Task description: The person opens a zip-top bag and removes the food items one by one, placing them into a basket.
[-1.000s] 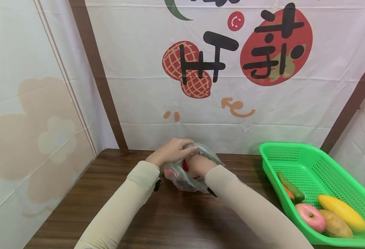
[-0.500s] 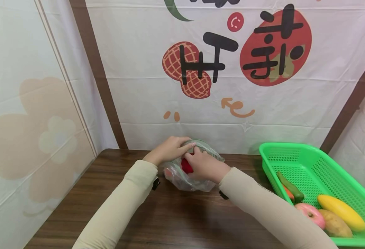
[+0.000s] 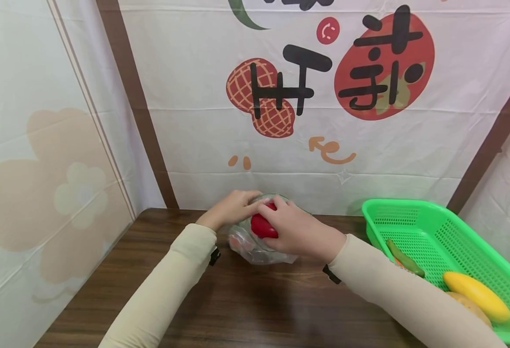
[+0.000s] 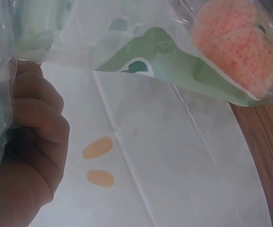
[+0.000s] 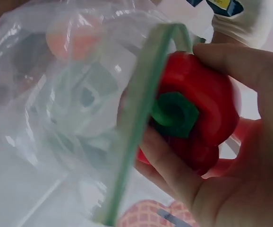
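Note:
A clear plastic zip bag [image 3: 265, 255] with a green edge rests on the dark wooden table. My left hand [image 3: 230, 210] grips the bag near its mouth, its fingers curled in the left wrist view. A red bell pepper [image 3: 262, 227] sits in the grasp of my right hand [image 3: 307, 231] at the bag's mouth. From the right wrist, the pepper's green stem [image 5: 174, 114] shows behind the bag's green zip strip [image 5: 141, 127]. Inside the bag lies a pinkish-orange peach [image 4: 235, 47].
On the right stands a green plastic basket [image 3: 476, 241]. It holds a green chili pepper [image 3: 404, 258], a yellow mango-like fruit [image 3: 476, 296] and a potato [image 3: 470, 307]; my right sleeve covers part of it. A printed cloth [image 3: 194, 121] hangs behind the table.
My right hand has drawn back from inside the bag, up and to the right, bringing the red bell pepper into its mouth. The left hand keeps its grip, shifting slightly left.

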Tool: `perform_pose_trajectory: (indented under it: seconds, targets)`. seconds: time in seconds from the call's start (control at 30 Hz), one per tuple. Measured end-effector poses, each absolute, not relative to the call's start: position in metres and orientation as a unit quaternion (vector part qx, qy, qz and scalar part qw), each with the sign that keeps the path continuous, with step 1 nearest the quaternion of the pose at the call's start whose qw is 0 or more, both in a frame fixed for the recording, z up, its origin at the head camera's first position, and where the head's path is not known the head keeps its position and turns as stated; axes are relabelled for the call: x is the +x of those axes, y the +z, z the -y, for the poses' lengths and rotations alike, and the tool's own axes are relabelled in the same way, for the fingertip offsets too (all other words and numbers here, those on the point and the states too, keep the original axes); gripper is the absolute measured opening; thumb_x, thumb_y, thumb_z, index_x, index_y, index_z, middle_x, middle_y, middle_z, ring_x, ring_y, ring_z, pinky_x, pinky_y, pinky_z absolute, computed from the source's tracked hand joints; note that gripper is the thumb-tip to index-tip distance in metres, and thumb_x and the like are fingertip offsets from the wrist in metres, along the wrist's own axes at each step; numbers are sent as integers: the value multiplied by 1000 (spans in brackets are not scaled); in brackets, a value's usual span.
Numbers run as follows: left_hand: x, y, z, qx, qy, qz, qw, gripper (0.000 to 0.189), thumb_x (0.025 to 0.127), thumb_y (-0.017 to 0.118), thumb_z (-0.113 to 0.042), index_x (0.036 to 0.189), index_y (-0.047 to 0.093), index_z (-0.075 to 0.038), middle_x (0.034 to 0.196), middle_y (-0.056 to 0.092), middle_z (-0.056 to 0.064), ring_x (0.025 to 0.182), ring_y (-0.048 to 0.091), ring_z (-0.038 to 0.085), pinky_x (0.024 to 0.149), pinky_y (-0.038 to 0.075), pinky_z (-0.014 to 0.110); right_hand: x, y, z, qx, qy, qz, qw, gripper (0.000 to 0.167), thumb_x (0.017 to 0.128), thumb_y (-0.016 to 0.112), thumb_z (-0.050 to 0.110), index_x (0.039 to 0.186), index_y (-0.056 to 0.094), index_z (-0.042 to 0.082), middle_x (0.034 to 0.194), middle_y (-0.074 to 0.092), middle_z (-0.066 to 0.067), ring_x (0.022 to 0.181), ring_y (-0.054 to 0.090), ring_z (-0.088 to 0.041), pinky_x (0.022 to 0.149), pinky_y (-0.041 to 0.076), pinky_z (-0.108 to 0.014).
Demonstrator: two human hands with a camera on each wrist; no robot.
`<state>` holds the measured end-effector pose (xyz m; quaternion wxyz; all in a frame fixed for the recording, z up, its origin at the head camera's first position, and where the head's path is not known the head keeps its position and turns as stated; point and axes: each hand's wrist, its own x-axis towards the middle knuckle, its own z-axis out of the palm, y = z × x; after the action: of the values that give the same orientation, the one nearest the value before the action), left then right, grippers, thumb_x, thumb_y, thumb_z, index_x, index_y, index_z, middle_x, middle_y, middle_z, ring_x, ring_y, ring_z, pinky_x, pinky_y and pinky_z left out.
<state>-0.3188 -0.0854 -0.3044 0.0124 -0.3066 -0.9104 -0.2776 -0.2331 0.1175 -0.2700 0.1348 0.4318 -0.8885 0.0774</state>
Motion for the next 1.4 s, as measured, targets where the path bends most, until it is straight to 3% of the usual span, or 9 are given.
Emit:
perform_pose_trajectory:
  seconds: [0.17, 0.3, 0.47, 0.63, 0.9, 1.4]
  targets:
    - [-318, -306, 85, -300, -273, 914, 12, 29, 104, 51, -28, 125, 67, -16, 98, 69, -4, 89, 60, 15, 83, 51, 35, -225, -257, -125, 423, 102, 890, 138, 62, 80, 86, 27, 133, 55, 16, 117, 54, -12, 98, 57, -29, 74, 58, -37]
    - [-317, -306, 86, -299, -277, 913, 12, 33, 101, 49, -20, 128, 67, -16, 96, 68, -5, 83, 57, 15, 78, 50, 34, -221, -246, -132, 416, 104, 892, 144, 62, 80, 86, 26, 133, 56, 18, 116, 54, -9, 97, 56, -27, 73, 57, -35]
    - [-316, -306, 87, -308, -271, 912, 16, 30, 105, 51, -29, 127, 67, -16, 85, 63, -3, 80, 55, 16, 78, 49, 35, -219, -240, -140, 412, 98, 892, 156, 63, 78, 87, 24, 132, 57, 17, 117, 55, -11, 98, 58, -30, 73, 58, -38]
    - [-317, -306, 85, -311, -263, 913, 19, 35, 105, 52, -40, 124, 66, -14, 105, 69, -1, 99, 63, 15, 91, 51, 41, -218, -242, -156, 391, 91, 903, 151, 66, 74, 90, 24, 132, 57, 19, 118, 55, -12, 99, 58, -32, 73, 58, -41]
    - [-318, -309, 87, -309, -262, 914, 18, 41, 106, 48, -43, 130, 64, -13, 120, 68, 3, 115, 62, 21, 99, 46, 44, -220, -250, -198, 353, 95, 917, 157, 66, 71, 92, 21, 129, 59, 18, 114, 55, -14, 97, 58, -36, 70, 58, -44]
    - [-319, -306, 87, -304, -255, 918, -2, 52, 106, 45, -47, 141, 57, -10, 133, 63, 8, 126, 56, 25, 105, 42, 45, -219, -269, -314, 261, 93, 952, 131, 57, 76, 87, 19, 123, 56, 13, 100, 54, -18, 84, 57, -32, 59, 53, -40]
